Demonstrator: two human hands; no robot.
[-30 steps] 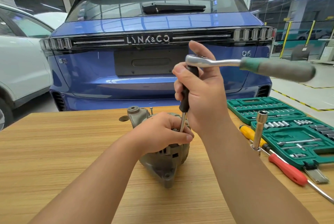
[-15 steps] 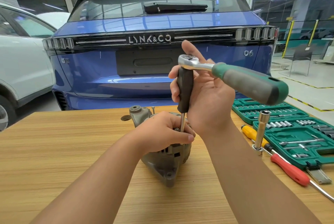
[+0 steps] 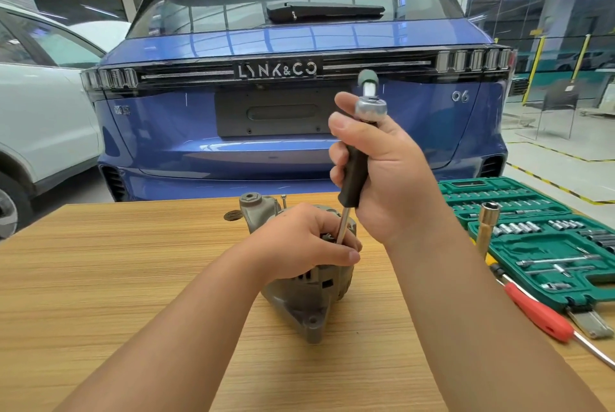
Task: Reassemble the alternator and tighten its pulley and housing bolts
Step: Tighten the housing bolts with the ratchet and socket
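A blue car (image 3: 299,105) filled the upper middle of the frame, its tailgate facing the camera, with a white car (image 3: 40,132) at the left edge. Below them a wooden table (image 3: 116,278) spanned the lower half. At the right edge of the table lay an open green socket case (image 3: 545,245), with a brass-coloured tube socket (image 3: 486,228) standing upright just in front of it and a red-handled screwdriver (image 3: 539,313) lying beside it toward the lower right. The grey alternator (image 3: 306,298) sat on the table at centre frame. The left hand (image 3: 299,242) rested on top of it, fingers curled over the housing and gripping it. Above, the right hand (image 3: 389,175) was wrapped round the black handle of a driver (image 3: 354,172), whose steel shaft ran down into the alternator beside the left hand's fingers. A ratchet (image 3: 370,102) sat on the handle's top end, its green grip pointing away from the camera.
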